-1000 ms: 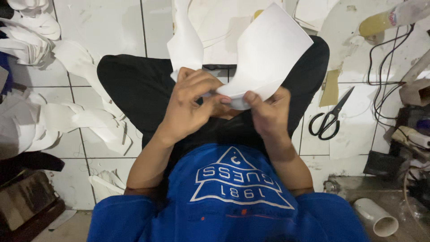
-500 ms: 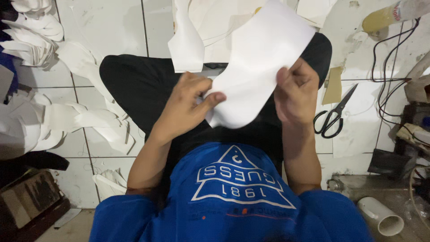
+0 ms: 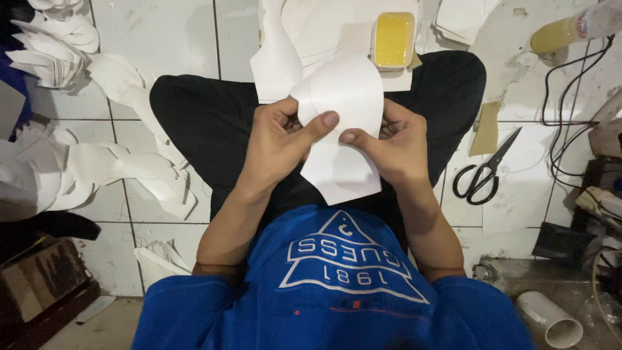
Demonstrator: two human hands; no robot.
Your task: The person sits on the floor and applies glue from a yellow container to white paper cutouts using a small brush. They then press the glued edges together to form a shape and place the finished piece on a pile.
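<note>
Both hands: left hand [image 3: 278,139] and right hand [image 3: 392,142] are up over the lap, each pinching the same white sheet [image 3: 343,126], thumbs on the near face, other fingers curled behind it
Sheet, where: held just above the crossed black trousers [image 3: 201,123], top half bowed into a curve, bottom tail hanging down toward the blue shirt [image 3: 337,291]
Handling, my guess: v. light, thin but a bit springy, more like card or foam sheet than cloth; it keeps its bow w/o flopping, so prob. creases for good if pinched hard
Grip: edges and the overlap at the middle look the safest place to hold; surface looks smooth, so a fingertip pinch could slide, thumbs pressing flat seem wiser
Thumbs: tips nearly meet at the sheet's centre, not quite touching as far as I can see
Hidden: fingers behind the sheet can't be seen; whether two layers overlap or it's one folded piece, can't tell
Yellow tray [image 3: 392,39]: sits on the floor beyond the knees, holds a yellowish liquid or paste, glue perhaps, unsure
Scissors [image 3: 486,172]: black handles, lying on the tiles right of the knee, well apart from the hands
Cut-outs [image 3: 58,52]: white shaped pieces piled at left, partly cut off by the frame edge
Far right: cables, a white tube, dark clutter, too dim to make out
</note>
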